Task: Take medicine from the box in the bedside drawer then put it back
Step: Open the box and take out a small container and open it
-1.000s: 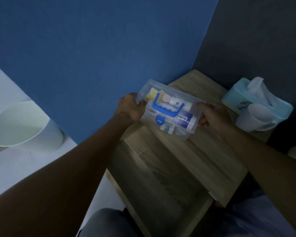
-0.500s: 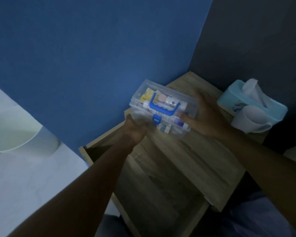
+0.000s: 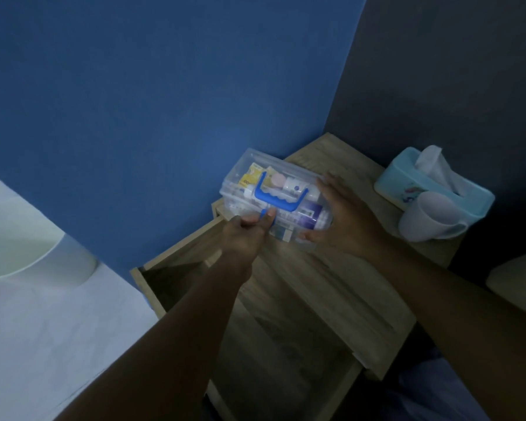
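Left fingers [image 3: 263,220] pinching box [image 3: 255,168] latch [image 3: 263,211]

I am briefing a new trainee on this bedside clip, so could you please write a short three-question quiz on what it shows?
1. True or false: the wooden bedside drawer is open.
2. Which hand pinches the blue latch of the clear plastic medicine box: A) left hand, B) right hand?
3. What stands against the pale blue tissue box?

Key:
1. True.
2. A; the right hand steadies the box's end, fingers spread.
3. A white mug.
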`<state>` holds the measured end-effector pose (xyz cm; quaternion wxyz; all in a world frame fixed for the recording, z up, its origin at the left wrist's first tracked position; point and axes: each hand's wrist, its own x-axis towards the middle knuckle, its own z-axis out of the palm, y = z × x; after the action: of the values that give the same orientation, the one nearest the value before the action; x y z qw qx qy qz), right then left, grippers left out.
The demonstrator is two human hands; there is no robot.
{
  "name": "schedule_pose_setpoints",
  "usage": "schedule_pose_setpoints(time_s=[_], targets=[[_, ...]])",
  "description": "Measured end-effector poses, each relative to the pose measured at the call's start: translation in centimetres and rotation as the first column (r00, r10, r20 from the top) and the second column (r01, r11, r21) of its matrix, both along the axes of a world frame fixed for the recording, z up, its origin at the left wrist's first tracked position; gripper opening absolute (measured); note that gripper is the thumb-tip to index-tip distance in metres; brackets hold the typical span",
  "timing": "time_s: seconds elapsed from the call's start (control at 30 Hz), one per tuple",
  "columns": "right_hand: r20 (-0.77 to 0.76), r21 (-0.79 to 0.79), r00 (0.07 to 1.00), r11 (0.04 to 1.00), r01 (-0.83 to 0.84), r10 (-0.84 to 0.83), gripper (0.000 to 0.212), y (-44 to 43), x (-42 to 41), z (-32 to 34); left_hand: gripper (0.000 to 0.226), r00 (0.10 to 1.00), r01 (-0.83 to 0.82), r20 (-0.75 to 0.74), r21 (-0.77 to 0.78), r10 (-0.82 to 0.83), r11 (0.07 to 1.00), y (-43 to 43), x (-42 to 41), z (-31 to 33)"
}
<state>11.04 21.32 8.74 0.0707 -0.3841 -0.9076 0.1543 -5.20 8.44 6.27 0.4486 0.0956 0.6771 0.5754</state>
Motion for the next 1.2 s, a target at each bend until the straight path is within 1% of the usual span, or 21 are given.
schedule_pose_setpoints(time_s=[0.1, 0.2, 0.27, 0.3, 0.37, 0.43, 0.5, 0.53, 0.6, 0.67, 0.73, 0.8, 0.87, 0.93, 1.0, 1.03, 1.07, 1.1, 1.13, 1.2], targets=[[-0.01, -0.004, 1.0, 1.0, 0.013, -0.013, 0.123, -0.1, -0.1, 0.0, 0.046, 0.999, -0.045, -0.028, -0.002, 0.045, 0.999, 0.0, 0.0, 0.0], [-0.014, -0.011, 1.0, 1.0, 0.022, -0.023, 0.122, -0.2, -0.2, 0.1, 0.031, 0.998, -0.028, -0.049, -0.005, 0.028, 1.0, -0.1, -0.2, -0.1], [-0.005, -0.016, 1.0, 1.0, 0.027, -0.027, 0.122, -0.2, -0.2, 0.2, 0.017, 0.992, 0.018, -0.128, 0.0, -0.018, 1.0, -0.7, -0.2, -0.6], [0.002, -0.017, 1.0, 1.0, 0.025, -0.025, 0.122, -0.2, -0.2, 0.3, 0.015, 0.977, 0.054, -0.206, -0.007, -0.054, 0.999, -1.2, -0.1, -0.9], [0.013, -0.028, 1.0, 0.999, 0.023, -0.023, 0.121, -0.3, -0.3, 0.7, 0.022, 0.911, 0.135, -0.389, -0.034, -0.138, 0.99, -2.1, -0.1, -1.6], [0.022, -0.044, 0.999, 0.999, 0.027, -0.026, 0.12, -0.4, -0.4, 1.3, 0.029, 0.811, 0.222, -0.536, -0.092, -0.237, 0.971, -2.6, -0.3, -2.0], [0.037, -0.059, 0.999, 0.998, 0.025, -0.023, 0.12, -0.5, -0.7, 2.1, 0.037, 0.708, 0.305, -0.62, -0.16, -0.336, 0.939, -2.8, -0.5, -2.1], [0.043, -0.07, 0.999, 0.997, 0.025, -0.022, 0.12, -0.4, -0.8, 2.5, 0.04, 0.676, 0.331, -0.637, -0.185, -0.37, 0.925, -3.0, -0.6, -2.1], [0.037, -0.118, 0.999, 0.992, 0.039, -0.035, 0.12, 0.0, -0.7, 3.4, 0.042, 0.627, 0.311, -0.681, -0.224, -0.377, 0.923, -3.2, -1.0, -1.8], [-0.001, -0.17, 0.998, 0.984, 0.058, -0.06, 0.118, 0.6, -0.3, 4.6, 0.039, 0.594, 0.228, -0.746, -0.202, -0.301, 0.952, -3.5, -1.5, -1.3], [-0.085, -0.183, 0.994, 0.982, 0.056, -0.073, 0.105, 1.4, 0.2, 5.8, 0.035, 0.551, 0.173, -0.809, -0.128, -0.204, 0.977, -3.5, -2.1, -0.6], [-0.259, -0.192, 0.962, 0.981, 0.038, -0.088, 0.077, 2.5, 0.5, 6.8, 0.038, 0.493, 0.182, -0.857, -0.066, -0.149, 0.981, -3.5, -2.4, 0.1], [-0.428, -0.206, 0.893, 0.977, 0.056, -0.142, 0.05, 3.6, 0.7, 7.8, 0.048, 0.424, 0.248, -0.887, -0.081, -0.184, 0.965, -3.2, -2.7, 0.8], [-0.56, -0.218, 0.798, 0.969, 0.117, -0.223, 0.036, 4.3, 0.6, 8.1, 0.062, 0.307, 0.32, -0.906, -0.191, -0.292, 0.928, -2.6, -3.0, 1.2], [-0.607, -0.182, 0.727, 0.947, 0.265, -0.32, 0.035, 5.2, 0.3, 7.4, 0.067, 0.181, 0.361, -0.9, -0.314, -0.397, 0.878, -2.1, -3.1, 1.2], [-0.603, -0.177, 0.706, 0.925, 0.335, -0.371, 0.037, 5.6, 0.0, 6.8, 0.068, 0.139, 0.367, -0.883, -0.375, -0.449, 0.851, -2.0, -3.1, 1.0], [-0.587, -0.209, 0.687, 0.9, 0.382, -0.428, 0.041, 5.7, -0.4, 6.2, 0.069, 0.102, 0.365, -0.86, -0.436, -0.501, 0.823, -1.9, -3.1, 0.6], [-0.566, -0.288, 0.674, 0.88, 0.378, -0.475, 0.048, 5.5, -0.9, 5.6, 0.071, 0.068, 0.353, -0.834, -0.494, -0.548, 0.795, -1.9, -3.0, 0.3], [-0.529, -0.38, 0.68, 0.859, 0.343, -0.507, 0.057, 5.3, -1.5, 4.8, 0.074, 0.046, 0.337, -0.813, -0.534, -0.58, 0.775, -1.9, -3.0, -0.1], [-0.43, -0.472, 0.73, 0.822, 0.32, -0.531, 0.073, 4.6, -2.4, 3.2, 0.077, 0.03, 0.312, -0.794, -0.57, -0.608, 0.76, -1.6, -3.2, -0.3]])
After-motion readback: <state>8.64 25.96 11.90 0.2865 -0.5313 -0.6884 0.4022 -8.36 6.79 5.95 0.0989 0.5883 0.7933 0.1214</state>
